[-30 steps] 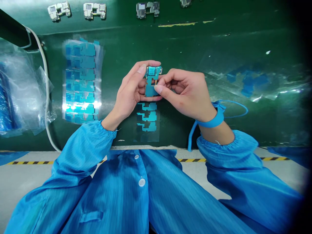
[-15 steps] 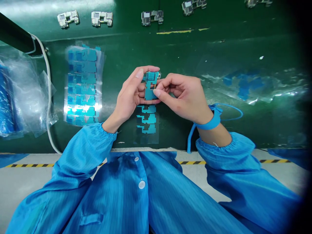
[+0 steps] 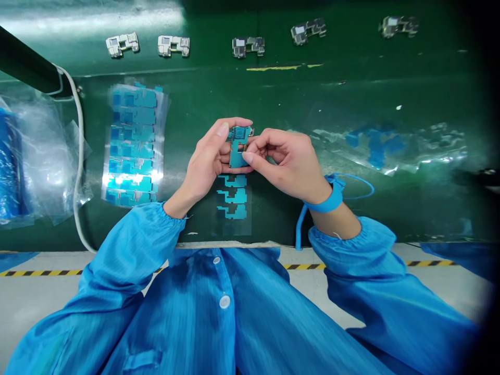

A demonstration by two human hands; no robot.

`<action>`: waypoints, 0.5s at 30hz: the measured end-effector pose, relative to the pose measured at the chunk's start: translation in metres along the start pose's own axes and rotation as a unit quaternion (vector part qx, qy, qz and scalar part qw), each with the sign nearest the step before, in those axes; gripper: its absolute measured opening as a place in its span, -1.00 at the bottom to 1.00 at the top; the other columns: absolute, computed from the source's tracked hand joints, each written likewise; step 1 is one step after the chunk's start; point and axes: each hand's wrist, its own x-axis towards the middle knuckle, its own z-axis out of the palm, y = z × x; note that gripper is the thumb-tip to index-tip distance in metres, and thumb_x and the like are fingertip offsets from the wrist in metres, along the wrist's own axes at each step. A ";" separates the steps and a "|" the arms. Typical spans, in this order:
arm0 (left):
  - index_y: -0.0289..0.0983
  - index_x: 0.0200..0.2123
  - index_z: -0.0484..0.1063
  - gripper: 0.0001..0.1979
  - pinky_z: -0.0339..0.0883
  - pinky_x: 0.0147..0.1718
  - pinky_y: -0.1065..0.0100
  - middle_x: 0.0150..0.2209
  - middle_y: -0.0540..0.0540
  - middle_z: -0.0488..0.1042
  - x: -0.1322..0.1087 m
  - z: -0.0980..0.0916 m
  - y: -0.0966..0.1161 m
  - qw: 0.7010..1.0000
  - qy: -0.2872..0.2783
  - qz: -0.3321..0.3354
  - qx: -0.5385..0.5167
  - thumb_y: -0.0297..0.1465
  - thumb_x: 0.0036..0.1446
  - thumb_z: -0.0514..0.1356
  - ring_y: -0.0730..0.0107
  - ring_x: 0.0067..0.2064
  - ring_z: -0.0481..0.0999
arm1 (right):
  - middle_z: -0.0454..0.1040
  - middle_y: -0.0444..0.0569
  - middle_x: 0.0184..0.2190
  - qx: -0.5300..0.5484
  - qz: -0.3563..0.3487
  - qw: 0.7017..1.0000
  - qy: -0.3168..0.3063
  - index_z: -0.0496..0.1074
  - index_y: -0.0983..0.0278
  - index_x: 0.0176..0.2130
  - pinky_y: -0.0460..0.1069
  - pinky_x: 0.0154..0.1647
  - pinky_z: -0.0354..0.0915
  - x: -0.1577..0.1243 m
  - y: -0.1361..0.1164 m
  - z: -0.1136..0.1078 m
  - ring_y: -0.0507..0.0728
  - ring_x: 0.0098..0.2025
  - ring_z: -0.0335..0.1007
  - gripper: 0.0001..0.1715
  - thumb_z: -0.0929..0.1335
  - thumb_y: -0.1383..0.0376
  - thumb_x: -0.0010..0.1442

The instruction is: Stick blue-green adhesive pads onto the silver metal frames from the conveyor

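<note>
A small circuit board (image 3: 237, 148) with a teal film over its face stands upright in my left hand (image 3: 209, 156), whose thumb and fingers hold it by the edges. My right hand (image 3: 287, 159) is closed, thumb and index fingertip pressed at the board's lower right edge; whether anything is pinched there is too small to tell. Just below the hands lies a clear sheet (image 3: 234, 226) with a few teal die-cut films (image 3: 236, 196) on it. A blue wrist strap (image 3: 328, 200) is around my right wrist.
Several metal-covered boards (image 3: 174, 47) lie in a row along the back. A larger sheet of teal films (image 3: 135, 146), a white cable (image 3: 80, 156) and plastic bags (image 3: 42, 156) are at left. Clear film with blue pieces (image 3: 377, 143) lies at right on the green table (image 3: 219, 94).
The view has shifted slightly, so the table and hands appear a little lower. Both hands keep nearly the same pose on the board, and the rightmost back board shows more fully.
</note>
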 end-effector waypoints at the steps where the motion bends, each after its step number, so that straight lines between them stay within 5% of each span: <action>1: -0.11 0.24 0.46 -0.51 0.75 0.02 0.11 0.00 -0.09 0.70 0.000 0.000 -0.001 1.000 -0.001 -0.001 0.000 0.03 0.53 0.04 0.12 0.06 0.80 | 0.54 -0.09 -0.35 -0.001 0.001 1.000 -0.001 0.52 0.17 -0.33 0.08 -0.29 0.47 0.000 0.000 0.000 0.10 -0.37 0.42 -0.70 0.60 0.12 0.28; 15: -0.10 0.20 0.48 -0.51 0.74 0.03 0.15 -0.01 -0.09 0.72 0.002 -0.003 -0.006 1.000 -0.005 0.008 -0.014 0.10 0.48 0.12 0.14 0.06 0.79 | 0.55 -0.09 -0.35 -0.006 0.002 1.000 -0.014 0.54 0.17 -0.31 0.07 -0.29 0.46 0.001 0.003 -0.002 0.10 -0.37 0.43 -0.69 0.58 0.06 0.30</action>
